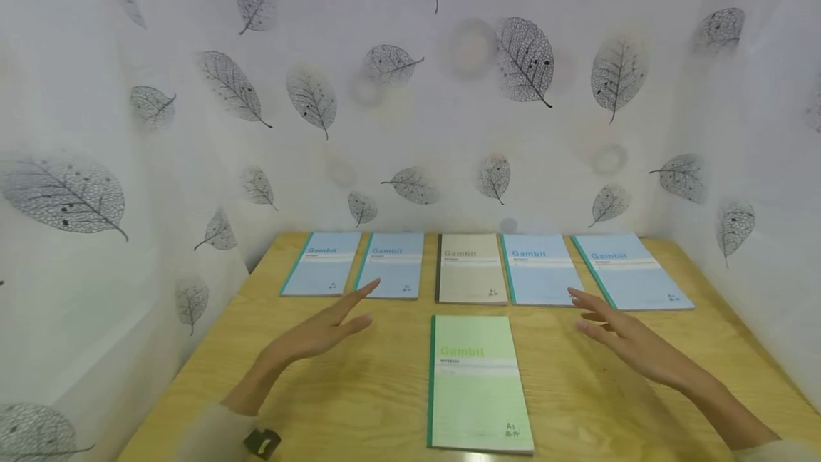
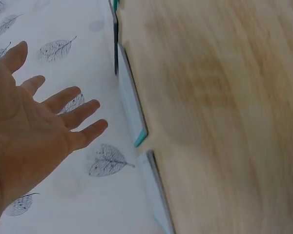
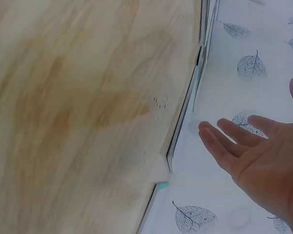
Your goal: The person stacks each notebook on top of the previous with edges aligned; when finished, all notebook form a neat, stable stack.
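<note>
My left hand (image 1: pixel 317 331) hovers over the left part of the table, fingers straight and holding nothing. Its fingertips overlap the lower edge of the second blue notebook (image 1: pixel 390 262) in the head view. On the other side, my right hand (image 1: pixel 635 341) is held above the table with extended fingers, nothing in it, nearest the blue notebook (image 1: pixel 541 269) right of centre. Between the hands lies a green notebook (image 1: pixel 479 398) with a dark green spine. Each wrist view shows an empty palm, the left hand (image 2: pixel 34 117) and the right hand (image 3: pixel 263 161).
Along the back of the wooden table (image 1: pixel 359 405) runs a row of notebooks, including a beige one (image 1: pixel 471 269), a blue one (image 1: pixel 323 262) at far left and a blue one (image 1: pixel 631 271) at far right. A white curtain (image 1: pixel 449 134) printed with leaves surrounds the table.
</note>
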Tool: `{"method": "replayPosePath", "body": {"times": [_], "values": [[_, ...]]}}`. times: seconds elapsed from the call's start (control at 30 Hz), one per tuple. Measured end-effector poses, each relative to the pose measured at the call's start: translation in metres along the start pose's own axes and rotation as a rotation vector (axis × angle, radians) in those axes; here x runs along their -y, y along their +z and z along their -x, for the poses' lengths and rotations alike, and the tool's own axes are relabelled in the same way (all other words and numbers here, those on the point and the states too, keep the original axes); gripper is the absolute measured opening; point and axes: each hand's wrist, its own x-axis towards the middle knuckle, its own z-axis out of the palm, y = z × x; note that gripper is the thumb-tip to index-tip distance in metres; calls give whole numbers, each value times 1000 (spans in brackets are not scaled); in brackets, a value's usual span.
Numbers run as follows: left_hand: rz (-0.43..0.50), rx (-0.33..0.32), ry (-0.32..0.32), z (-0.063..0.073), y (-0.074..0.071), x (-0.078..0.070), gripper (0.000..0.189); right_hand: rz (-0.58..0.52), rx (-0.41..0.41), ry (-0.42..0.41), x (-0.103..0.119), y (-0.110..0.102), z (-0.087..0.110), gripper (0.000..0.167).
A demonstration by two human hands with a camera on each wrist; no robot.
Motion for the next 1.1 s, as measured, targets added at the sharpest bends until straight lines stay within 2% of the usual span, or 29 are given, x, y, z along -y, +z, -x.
{"method": "replayPosePath", "body": {"times": [0.17,0.3,0.4,0.53,0.67,0.77,0.9,1.1], "values": [[157,45,-80,-1,9,-3,66,-138,74,45,3,5,-3,55],[264,64,-105,-1,14,-6,65,-223,126,134,4,12,-5,56],[378,100,-106,-4,17,-5,65,-276,150,167,3,17,-5,57],[552,160,-101,-9,23,-2,64,-396,204,159,2,21,-5,59],[691,186,-128,-12,29,-1,65,-584,307,155,2,24,-7,63],[756,197,-165,-12,34,-2,68,-739,389,153,-1,28,-8,63],[835,231,-190,-12,41,-5,67,-921,444,163,-5,35,-7,59],[937,271,-207,-13,52,-9,62,-1126,531,147,-7,40,-7,52]]}}
